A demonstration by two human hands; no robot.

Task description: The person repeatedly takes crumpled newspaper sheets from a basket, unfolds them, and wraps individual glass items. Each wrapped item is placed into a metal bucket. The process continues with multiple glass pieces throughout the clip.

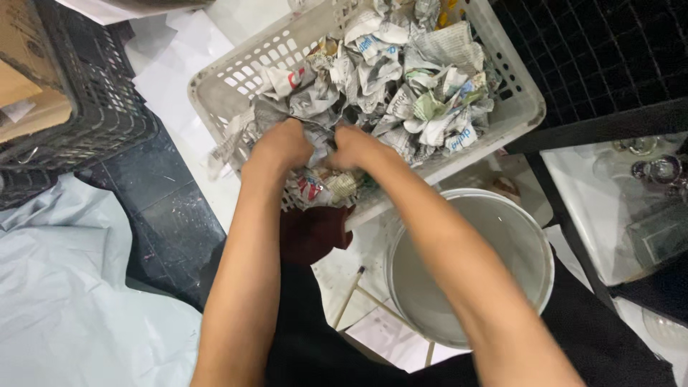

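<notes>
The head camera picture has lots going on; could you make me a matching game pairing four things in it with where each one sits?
Things:
1. white bucket
2. black crate
3. crumpled newspaper
4. glassware

Places:
A. far left, holding cardboard
B. on the white surface at the right edge
C. piled in the white plastic basket, where both hands dig
D. below the basket, beside the right forearm

Pairs: 1-D, 2-A, 3-C, 4-B

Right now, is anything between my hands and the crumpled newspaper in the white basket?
Nothing visible. Both the left hand and right hand are already dug into the crumpled newspaper at the near side of the white basket; the fingers are buried, unseen.
</notes>
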